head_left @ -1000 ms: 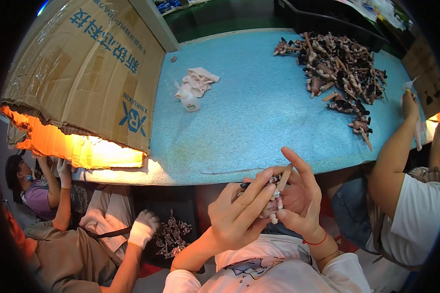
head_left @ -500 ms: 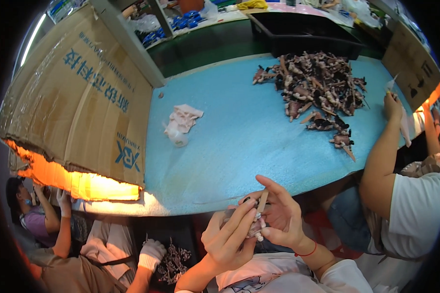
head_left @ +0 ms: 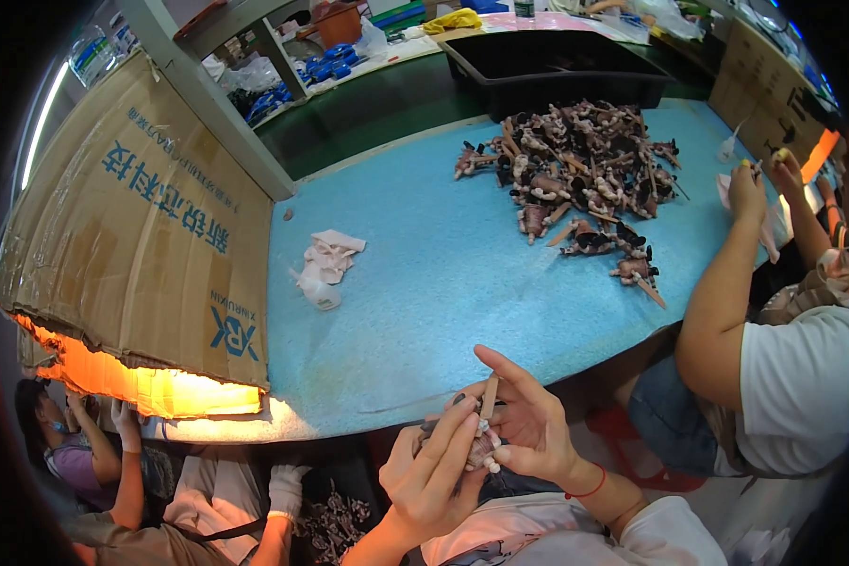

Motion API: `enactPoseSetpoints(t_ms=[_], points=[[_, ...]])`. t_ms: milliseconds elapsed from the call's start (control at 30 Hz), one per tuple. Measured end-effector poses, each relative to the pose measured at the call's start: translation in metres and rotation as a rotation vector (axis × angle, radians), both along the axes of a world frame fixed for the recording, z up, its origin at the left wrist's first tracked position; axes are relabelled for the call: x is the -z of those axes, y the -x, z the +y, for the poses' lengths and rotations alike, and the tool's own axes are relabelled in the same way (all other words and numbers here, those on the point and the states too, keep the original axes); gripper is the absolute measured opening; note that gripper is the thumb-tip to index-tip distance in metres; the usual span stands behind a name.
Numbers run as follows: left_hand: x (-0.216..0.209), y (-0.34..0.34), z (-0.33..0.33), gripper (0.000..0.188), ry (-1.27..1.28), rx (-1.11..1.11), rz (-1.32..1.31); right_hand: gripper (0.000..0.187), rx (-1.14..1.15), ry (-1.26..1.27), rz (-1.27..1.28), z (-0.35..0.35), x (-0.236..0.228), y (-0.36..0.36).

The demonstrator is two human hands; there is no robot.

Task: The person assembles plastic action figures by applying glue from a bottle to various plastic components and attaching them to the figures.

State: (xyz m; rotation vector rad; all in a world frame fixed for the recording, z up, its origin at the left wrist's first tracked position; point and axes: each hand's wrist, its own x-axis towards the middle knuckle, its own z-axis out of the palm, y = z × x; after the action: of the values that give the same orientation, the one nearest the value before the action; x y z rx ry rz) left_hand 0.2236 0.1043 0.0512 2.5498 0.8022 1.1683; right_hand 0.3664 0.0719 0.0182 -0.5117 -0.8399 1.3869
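Note:
Above my lap, in front of the table's near edge, both hands hold a small painted figurine [head_left: 482,452]. It has a pinkish-brown body, pale round ends and a flat tan blade-like piece [head_left: 490,396] sticking upward. My left hand [head_left: 434,462] is closed round it from the left, its fingers laid across the front and hiding part of it. My right hand [head_left: 536,432] steadies it from the right with the thumb pressed near its pale lower end, while the index finger stretches up and away.
A heap of similar figurines [head_left: 585,160] lies on the blue table [head_left: 396,283], before a black bin [head_left: 557,71]. Crumpled cloth [head_left: 332,255] lies left of centre. A cardboard box [head_left: 151,245] glowing orange inside stands left. Co-workers sit both sides; a gloved hand [head_left: 286,491] is lower left.
The view has shifted, so the table things appear further left. My hands keep the figurine in nearly the same pose. The right co-worker's second hand has come into view; the gloved hand has moved.

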Motion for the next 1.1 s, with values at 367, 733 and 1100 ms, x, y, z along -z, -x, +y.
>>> enactPoseSetpoints(t_ms=[367, 733, 1100], points=[[-0.002, -0.007, 0.003, 0.046, 0.046, 0.009, 0.008, 0.078, 0.002, 0.024, 0.048, 0.005, 0.003, -0.003], [-0.009, -0.022, 0.006, 0.045, 0.030, -0.091, 0.083, 0.085, 0.001, 0.309, 0.281, 0.013, 0.005, 0.006], [-0.015, -0.026, 0.006, 0.044, 0.013, -0.078, 0.116, 0.081, -0.094, 0.304, 0.417, 0.010, 0.005, 0.003]])
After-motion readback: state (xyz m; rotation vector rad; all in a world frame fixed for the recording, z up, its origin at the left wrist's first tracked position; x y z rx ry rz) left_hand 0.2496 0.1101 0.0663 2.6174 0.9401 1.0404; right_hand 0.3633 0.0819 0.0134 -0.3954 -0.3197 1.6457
